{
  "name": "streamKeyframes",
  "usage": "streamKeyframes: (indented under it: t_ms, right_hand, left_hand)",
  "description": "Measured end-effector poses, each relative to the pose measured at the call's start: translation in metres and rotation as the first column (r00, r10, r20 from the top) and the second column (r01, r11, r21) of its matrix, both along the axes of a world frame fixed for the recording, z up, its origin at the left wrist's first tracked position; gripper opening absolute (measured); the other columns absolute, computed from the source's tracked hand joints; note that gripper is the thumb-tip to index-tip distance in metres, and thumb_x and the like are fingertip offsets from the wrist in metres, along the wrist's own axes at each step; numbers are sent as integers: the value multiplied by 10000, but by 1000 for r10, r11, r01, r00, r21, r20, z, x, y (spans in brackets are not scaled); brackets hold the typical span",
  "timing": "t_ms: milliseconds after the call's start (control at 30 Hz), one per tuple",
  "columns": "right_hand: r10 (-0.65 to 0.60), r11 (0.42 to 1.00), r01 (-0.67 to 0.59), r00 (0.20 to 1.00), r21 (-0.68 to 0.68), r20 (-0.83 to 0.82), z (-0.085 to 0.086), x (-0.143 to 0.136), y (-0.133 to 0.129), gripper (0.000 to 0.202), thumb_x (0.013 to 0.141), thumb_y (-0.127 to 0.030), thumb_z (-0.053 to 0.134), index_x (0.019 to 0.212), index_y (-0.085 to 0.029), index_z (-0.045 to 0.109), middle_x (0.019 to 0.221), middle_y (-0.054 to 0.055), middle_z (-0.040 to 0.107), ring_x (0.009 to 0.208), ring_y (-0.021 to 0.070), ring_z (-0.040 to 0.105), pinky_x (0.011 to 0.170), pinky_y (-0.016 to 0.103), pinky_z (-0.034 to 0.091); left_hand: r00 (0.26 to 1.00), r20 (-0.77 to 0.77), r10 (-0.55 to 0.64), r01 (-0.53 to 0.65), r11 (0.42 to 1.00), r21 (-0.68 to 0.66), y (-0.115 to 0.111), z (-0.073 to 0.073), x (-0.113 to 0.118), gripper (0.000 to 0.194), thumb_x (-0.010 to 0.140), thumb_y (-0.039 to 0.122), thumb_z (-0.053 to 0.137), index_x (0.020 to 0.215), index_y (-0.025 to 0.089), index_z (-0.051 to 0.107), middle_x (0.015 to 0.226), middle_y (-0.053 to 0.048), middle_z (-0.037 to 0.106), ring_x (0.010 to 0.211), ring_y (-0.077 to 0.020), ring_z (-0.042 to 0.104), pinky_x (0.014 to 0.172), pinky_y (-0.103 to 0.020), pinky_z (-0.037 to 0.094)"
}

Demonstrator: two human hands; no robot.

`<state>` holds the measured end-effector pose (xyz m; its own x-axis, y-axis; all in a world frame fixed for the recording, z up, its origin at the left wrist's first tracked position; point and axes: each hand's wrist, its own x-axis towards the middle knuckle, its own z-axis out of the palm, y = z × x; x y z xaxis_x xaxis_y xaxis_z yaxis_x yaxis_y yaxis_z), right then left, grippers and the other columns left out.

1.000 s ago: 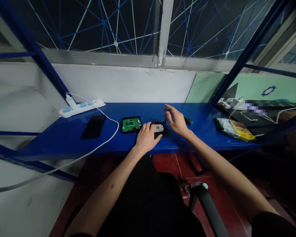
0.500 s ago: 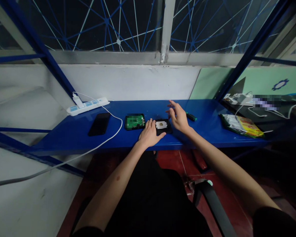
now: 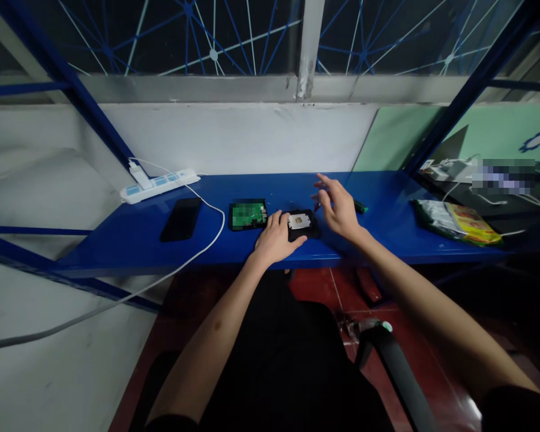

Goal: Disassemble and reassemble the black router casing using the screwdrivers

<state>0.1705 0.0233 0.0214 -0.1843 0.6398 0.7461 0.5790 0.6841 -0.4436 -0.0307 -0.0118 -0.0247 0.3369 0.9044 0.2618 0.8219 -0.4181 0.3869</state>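
Observation:
My left hand (image 3: 275,239) lies flat with its fingers over the left part of a black case (image 3: 312,228) on the blue table. A silvery metal plate (image 3: 299,221) with a small gold-coloured square in its middle shows in that case. Just to the right, my right hand (image 3: 338,207) hovers with fingers apart and no held thing visible. Left of the case is an open black housing with a green circuit board (image 3: 248,215). Beyond my right hand lies a small green-and-black tool (image 3: 360,207), partly hidden by the hand.
A black phone (image 3: 180,219) lies at the left, near a white power strip (image 3: 159,185). Its white cable (image 3: 207,245) crosses the table's front edge. A yellow-and-silver packet (image 3: 459,222) lies at the right. A chair armrest (image 3: 393,366) stands below the table.
The view has shifted slightly. My right hand has moved a little to the right, away from the black case. My left hand stays on the case.

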Motion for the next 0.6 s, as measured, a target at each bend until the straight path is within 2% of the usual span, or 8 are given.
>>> streamKeyframes:
  t_ms: [67,100,233,300,367,500,600]
  right_hand:
    - [38,999,-38,999,-22,-12,-1,2,0,446,1025,-272,393,1468,-254,437,1202,100,640,829,169,696,788,360,591]
    - [36,999,-36,999,-22,-12,-2,2,0,454,1017,-282,423,1470,-258,437,1177,91,651,817,166,692,778,353,594]
    - [-71,997,71,997,44,6,-1,0,-1,411,934,-379,625,1325,-258,582,908,40,631,748,179,624,760,372,582]
    - [-121,990,119,993,69,13,0,-3,-3,355,897,-418,678,1209,-253,645,852,33,595,721,183,594,761,390,572]
    - [-135,989,133,991,58,15,0,-5,-4,322,925,-432,631,1192,-253,648,872,43,597,724,190,598,777,409,571]
    - [-41,999,40,999,-25,-31,-3,-5,-4,410,1034,-356,383,1418,-265,494,1111,96,639,818,200,685,791,408,588]
    - [-8,999,6,999,-38,-49,-5,-3,-3,462,1027,-321,400,1486,-280,424,1147,92,659,830,197,700,773,386,597]
  left_hand:
    - [1000,12,-8,8,1000,3,0,0,-1,734,884,577,618,1413,126,381,1515,-226,377,1460,-365,313,1161,-485,345]
    - [1000,17,-13,12,1000,4,-1,0,-1,732,880,573,625,1409,129,382,1504,-224,384,1452,-366,325,1157,-486,351]
    - [999,30,-23,22,1000,4,-3,0,-2,740,870,565,642,1407,132,375,1477,-216,395,1429,-364,354,1148,-484,364]
    - [999,31,-23,23,1000,-2,-4,1,-2,746,867,568,644,1410,136,369,1480,-210,392,1430,-359,353,1152,-476,361]
    - [999,26,-19,20,1000,-16,-6,3,-1,752,869,575,637,1418,142,360,1502,-212,377,1443,-362,332,1153,-487,361]
    - [1000,7,-14,14,998,-64,-7,5,1,781,880,610,603,1448,145,336,1570,-241,310,1485,-394,250,1131,-552,372]
    - [1000,1,-17,17,997,-76,-5,5,1,822,881,643,585,1458,116,330,1577,-263,298,1493,-402,230,1129,-555,371]
